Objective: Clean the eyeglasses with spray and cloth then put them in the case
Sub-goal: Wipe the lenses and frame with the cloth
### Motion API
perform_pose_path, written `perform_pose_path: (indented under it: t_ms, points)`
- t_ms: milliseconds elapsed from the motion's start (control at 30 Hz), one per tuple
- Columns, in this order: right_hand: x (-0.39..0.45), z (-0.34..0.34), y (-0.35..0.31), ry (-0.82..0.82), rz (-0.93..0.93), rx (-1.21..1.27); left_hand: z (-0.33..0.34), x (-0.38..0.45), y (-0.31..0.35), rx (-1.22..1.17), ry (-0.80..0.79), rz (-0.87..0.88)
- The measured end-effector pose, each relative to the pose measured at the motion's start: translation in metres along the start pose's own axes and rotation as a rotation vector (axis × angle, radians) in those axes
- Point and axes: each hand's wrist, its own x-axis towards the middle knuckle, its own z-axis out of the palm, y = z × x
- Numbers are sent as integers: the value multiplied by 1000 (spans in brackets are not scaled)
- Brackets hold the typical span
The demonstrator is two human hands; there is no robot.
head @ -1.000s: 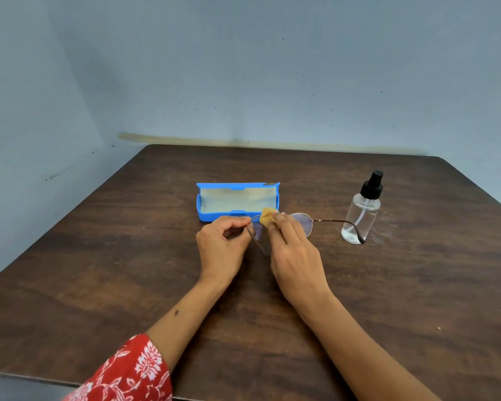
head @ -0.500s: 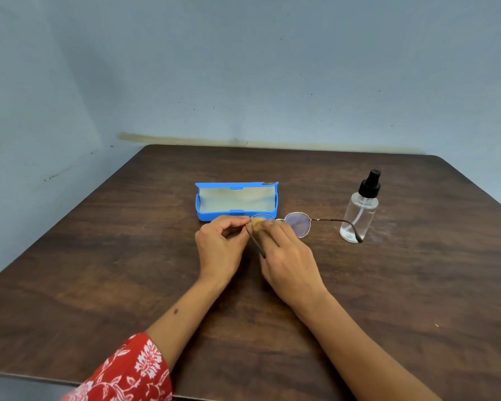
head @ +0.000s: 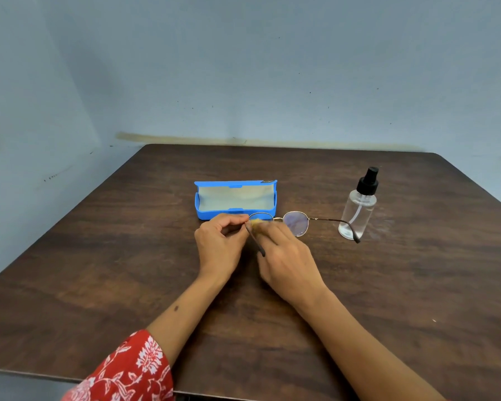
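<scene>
Thin gold-rimmed eyeglasses [head: 297,223] are held just above the dark wooden table [head: 99,270], arms unfolded. My left hand [head: 219,244] pinches the frame at its left hinge. My right hand [head: 287,256] presses a small yellow cloth [head: 255,223] against the left lens; most of the cloth is hidden under my fingers. The right lens is uncovered and its arm reaches toward the spray bottle [head: 359,209], a clear bottle with a black pump top standing to the right. The blue case [head: 235,199] lies open just behind my hands, with a pale lining.
The table sits in a corner of pale blue walls, with its back edge against the far wall. Its right back corner is rounded. A red floral sleeve [head: 128,369] covers my left forearm near the table's front edge.
My right hand has slid the cloth down and leftward over the left lens, so less of the cloth shows. The right lens is now fully exposed. My left hand has barely moved.
</scene>
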Motion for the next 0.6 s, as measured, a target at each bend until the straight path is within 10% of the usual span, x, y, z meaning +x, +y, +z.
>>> perform_pose_path:
  t_ms: [600]
  points:
    - [0, 2, 3, -59, 77, -54, 0, -1, -2, -18, -6, -39]
